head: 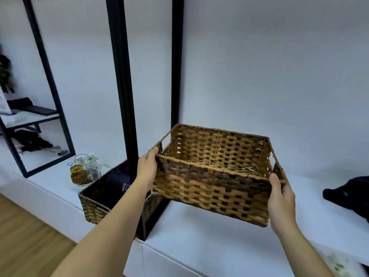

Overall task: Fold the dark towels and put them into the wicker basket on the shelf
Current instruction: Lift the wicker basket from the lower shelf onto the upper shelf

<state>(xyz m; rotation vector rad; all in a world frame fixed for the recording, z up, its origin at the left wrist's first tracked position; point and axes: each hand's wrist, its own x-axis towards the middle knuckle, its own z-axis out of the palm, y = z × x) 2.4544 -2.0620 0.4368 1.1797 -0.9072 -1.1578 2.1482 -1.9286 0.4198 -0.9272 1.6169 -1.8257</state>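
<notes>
- Hands: both grip one brown woven wicker basket (pixel 215 176), rectangular and open-topped, held between them. The left hand (pixel 147 166) clasps the near-left corner of the rim, thumb on the top edge. The right hand (pixel 280 198) clasps the near-right corner, thumb against the front wall, fingers hidden behind the side wall.
- Basket position: it appears lifted clear of the white shelf surface (pixel 199 236) below the hands, tilted so its opening faces the camera. No contents are visible inside. Cut-out handles show in both side walls.
- Dark towel: a crumpled black cloth (pixel 349 198) lies on the white surface to the right of the right hand, well apart from it and partly cut off by the frame edge.
- Second basket: a darker woven wicker basket (pixel 95 204) sits below and to the left of the left forearm, on the white surface. It holds dark navy fabric (pixel 117 180) with small pale lettering, too small to read.
- Beyond the left hand: a cluster of clear and amber glass cups (pixel 83 172) stands on a round tray just beside the second basket.
- Uprights: black metal frame posts (pixel 121 76) rise behind the left hand against the white wall.
- Far left of the left hand: a black-framed mirror (pixel 50 96) leans against the wall; its reflection shows dark items, blurred.
</notes>
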